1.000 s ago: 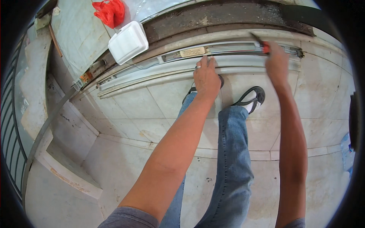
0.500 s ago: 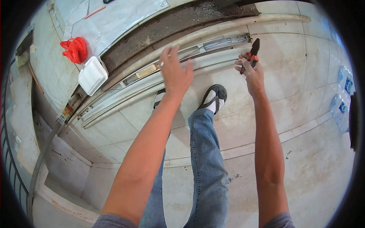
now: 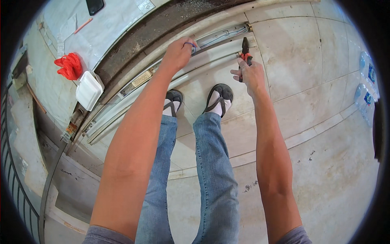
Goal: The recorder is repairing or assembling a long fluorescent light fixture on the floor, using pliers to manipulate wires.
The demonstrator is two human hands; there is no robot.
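Observation:
A long, narrow white metal fitting (image 3: 222, 37) with wires inside lies on the floor beyond my feet. My left hand (image 3: 176, 56) is over its middle, fingers closed on a thin blue wire (image 3: 189, 43). To the right, my right hand (image 3: 250, 75) grips red-and-black pliers (image 3: 245, 48), whose dark jaws point away from me near the fitting's right end. Whether the jaws are closed is too small to tell. A pale labelled block (image 3: 142, 78) sits inside the fitting, left of my left hand.
A white foam box (image 3: 89, 90) and a red plastic bag (image 3: 69, 66) lie at the left. Farther off are a black phone (image 3: 95, 6) and an orange-pink stick (image 3: 83, 25). My sandalled feet (image 3: 219, 99) stand close to the fitting. Wrapped bottles (image 3: 367, 97) are at the far right.
My left hand has gone from spread fingers to closed on the blue wire, moving slightly away from me. The view has shifted; my right hand still holds the pliers.

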